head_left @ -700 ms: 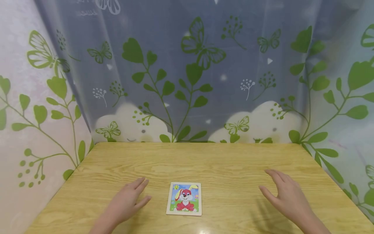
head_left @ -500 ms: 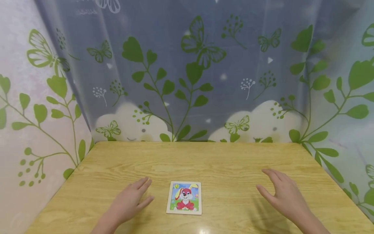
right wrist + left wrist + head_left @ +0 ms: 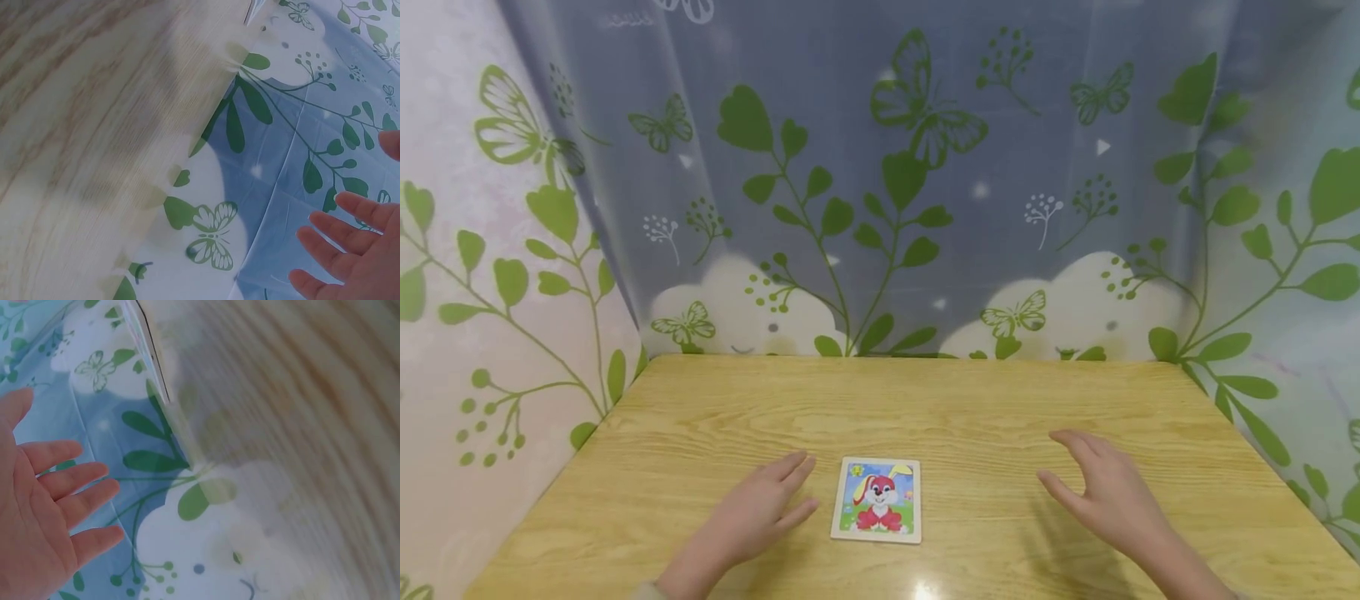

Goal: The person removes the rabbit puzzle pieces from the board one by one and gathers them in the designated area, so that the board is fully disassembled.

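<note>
A square picture board [image 3: 876, 500] with a pale rim and a red and white rabbit lies flat on the wooden table. Just left of it, the left hand [image 3: 751, 512] hovers with fingers extended, its fingertips a short gap from the board. Farther off on the right, the right hand [image 3: 1108, 496] is held over the table, thumb and fingers spread apart. Neither hand holds anything. The left wrist view shows the left palm [image 3: 37, 519] with loose, spread fingers, and the board's edge [image 3: 150, 353] at the top. In the right wrist view the right hand's fingers [image 3: 340, 234] are spread.
The light wooden table [image 3: 925, 400] reaches back to a blue curtain [image 3: 850, 167] printed with green leaves, butterflies and white clouds. Pale patterned cloth [image 3: 445, 350] hangs along the left side, with similar cloth [image 3: 1315, 350] on the right.
Both hands have moved inward, the left hand to the right and closer to the board, the right hand to the left. The head view has shifted slightly.
</note>
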`<state>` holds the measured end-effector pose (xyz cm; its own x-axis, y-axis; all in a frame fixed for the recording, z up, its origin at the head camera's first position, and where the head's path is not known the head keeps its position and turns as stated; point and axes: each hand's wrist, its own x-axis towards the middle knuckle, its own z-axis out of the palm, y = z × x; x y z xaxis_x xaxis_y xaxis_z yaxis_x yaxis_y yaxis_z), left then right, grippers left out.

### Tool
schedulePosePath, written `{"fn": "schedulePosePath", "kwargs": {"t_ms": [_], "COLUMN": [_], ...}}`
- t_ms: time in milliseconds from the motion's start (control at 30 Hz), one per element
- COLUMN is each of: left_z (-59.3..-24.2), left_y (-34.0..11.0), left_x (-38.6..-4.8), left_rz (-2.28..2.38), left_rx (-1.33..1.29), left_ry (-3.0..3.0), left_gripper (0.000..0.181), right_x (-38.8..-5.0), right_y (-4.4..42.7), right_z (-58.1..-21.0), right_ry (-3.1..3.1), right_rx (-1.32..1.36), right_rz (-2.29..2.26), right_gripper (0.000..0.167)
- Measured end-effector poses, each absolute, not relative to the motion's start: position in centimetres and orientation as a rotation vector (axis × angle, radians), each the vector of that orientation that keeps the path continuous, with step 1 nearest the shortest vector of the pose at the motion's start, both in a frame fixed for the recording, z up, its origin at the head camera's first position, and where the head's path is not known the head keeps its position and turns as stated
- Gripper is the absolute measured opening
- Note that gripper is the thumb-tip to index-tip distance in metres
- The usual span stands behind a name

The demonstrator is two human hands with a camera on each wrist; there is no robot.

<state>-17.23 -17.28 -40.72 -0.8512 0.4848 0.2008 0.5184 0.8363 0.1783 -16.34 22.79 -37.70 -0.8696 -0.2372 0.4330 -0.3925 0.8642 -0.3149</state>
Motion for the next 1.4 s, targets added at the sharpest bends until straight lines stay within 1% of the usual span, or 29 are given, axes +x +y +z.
{"fn": "schedulePosePath", "kwargs": {"t_ms": [533, 967, 1067, 1267, 1400], "left_z": [-41.6, -42.3, -42.5, -43.1, -43.5], "left_y": [-14.3, -12.0, -11.5, -10.8, -10.4], "left_x": [-17.5, -17.4, -17.4, -17.6, -17.9], "left_rz": [-0.245, -0.116, -0.071, 0.048, 0.088], "left_rx": [-1.042, -1.237, -1.294, -1.343, -1.335], "left_ry": [-2.899, -2.891, -2.858, -2.749, -2.757], "left_gripper": [0.055, 0.066, 0.065, 0.049, 0.049], "right_x": [-17.7, -19.5, -19.9, -20.2, -20.4], "right_y": [21.2, 19.1, 18.4, 16.9, 15.9], "right_z": [-37.7, -37.5, -37.6, -37.5, -37.6], "right_ry": [-2.692, -2.720, -2.711, -2.680, -2.686], "right_rx": [0.512, 0.589, 0.617, 0.683, 0.717], "right_rz": [0.669, 0.798, 0.813, 0.811, 0.807], "right_gripper": [0.047, 0.047, 0.046, 0.044, 0.043]}}
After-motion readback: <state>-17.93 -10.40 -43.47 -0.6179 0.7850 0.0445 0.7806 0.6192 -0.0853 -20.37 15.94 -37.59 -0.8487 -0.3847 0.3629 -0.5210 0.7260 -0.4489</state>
